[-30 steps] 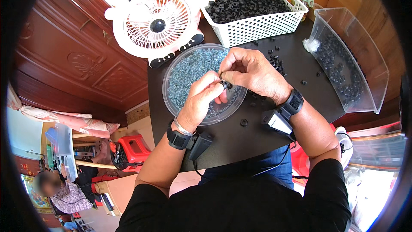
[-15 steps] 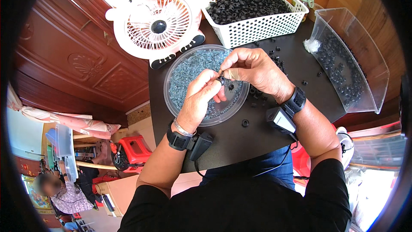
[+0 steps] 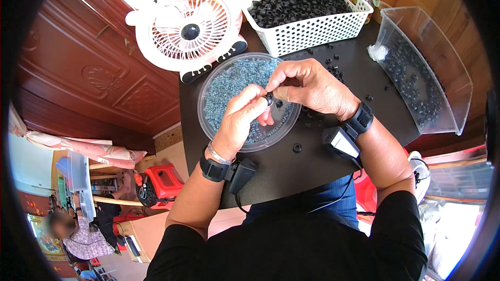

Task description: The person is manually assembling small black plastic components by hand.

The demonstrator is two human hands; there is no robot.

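Between the fingers of my left hand [image 3: 242,117] is a small black ring-shaped part [image 3: 269,99], held over a round clear tray [image 3: 204,125]. My right hand [image 3: 315,88] meets it from the right, its thumb and index finger pinched together at the part's top edge. Whatever sits in that pinch is too small to make out. Many small bluish, glassy pieces [image 3: 224,86] cover the tray's bottom, and a few dark bits lie among them under my hands. A loose black ring [image 3: 297,148] lies on the dark table near the tray's right side.
A white perforated basket [image 3: 312,35] full of black rings stands at the back, beside a pink-white fan [image 3: 190,31]. On the right a clear bin [image 3: 442,73] holds more black parts. Black pieces are scattered on the table [image 3: 271,177]. A person [image 3: 86,237] sits far left.
My hands stay almost in place, with only a slight shift of the fingers at the black part. The whole view has moved a little.
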